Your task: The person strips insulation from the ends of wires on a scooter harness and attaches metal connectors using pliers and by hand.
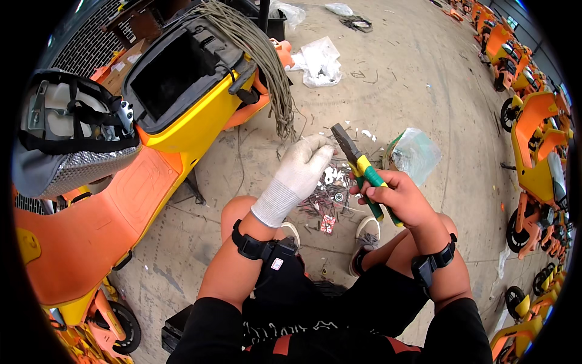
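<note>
My right hand [397, 197] is bare and wraps round the green and yellow handles of a pair of pliers [371, 173]. The pliers' dark jaws point up and to the left, just right of my left hand [297, 173]. That hand wears a white knit glove, its fingers curled and pinched together; what they hold, if anything, is too small to make out. Below both hands, a scattered heap of dark thin scraps and white bits [327, 197] lies on the concrete floor between my shoes. Beside the heap rests a clear plastic bag [415, 156].
At my left stands an orange and yellow scooter [121, 218] with an open black compartment [176, 79]. A long bundle of grey-green strands [260, 60] drapes over it. A white plastic bag [319, 62] lies farther off. Rows of similar scooters [533, 155] line the right side.
</note>
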A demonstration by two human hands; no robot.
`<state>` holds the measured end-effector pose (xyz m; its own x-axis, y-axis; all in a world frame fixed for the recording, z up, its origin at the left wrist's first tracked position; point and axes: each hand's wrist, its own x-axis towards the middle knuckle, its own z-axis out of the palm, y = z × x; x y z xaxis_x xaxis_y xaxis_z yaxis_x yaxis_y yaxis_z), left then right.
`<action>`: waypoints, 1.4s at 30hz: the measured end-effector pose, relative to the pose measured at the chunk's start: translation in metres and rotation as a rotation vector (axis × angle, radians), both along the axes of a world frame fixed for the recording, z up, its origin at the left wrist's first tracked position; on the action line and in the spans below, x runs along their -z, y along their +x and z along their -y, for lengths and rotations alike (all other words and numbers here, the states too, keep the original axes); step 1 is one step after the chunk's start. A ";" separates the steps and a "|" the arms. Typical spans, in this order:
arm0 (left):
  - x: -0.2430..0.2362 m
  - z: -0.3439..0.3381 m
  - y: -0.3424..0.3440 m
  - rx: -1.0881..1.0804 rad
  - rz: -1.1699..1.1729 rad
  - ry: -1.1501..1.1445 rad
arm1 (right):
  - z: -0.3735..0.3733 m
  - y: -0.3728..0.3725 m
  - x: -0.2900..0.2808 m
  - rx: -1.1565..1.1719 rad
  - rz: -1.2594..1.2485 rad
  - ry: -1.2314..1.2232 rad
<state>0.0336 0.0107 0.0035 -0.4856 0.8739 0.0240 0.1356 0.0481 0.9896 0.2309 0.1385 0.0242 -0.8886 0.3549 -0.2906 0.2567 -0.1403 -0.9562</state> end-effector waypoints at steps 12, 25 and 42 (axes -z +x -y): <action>0.003 0.001 -0.003 -0.009 0.033 -0.013 | 0.000 -0.002 0.005 -0.007 0.037 0.153; 0.000 0.004 -0.002 0.039 0.516 0.069 | 0.000 0.003 -0.001 0.092 0.006 0.053; -0.007 0.026 -0.027 -0.095 0.516 0.136 | -0.052 0.024 -0.015 0.510 -0.187 -0.053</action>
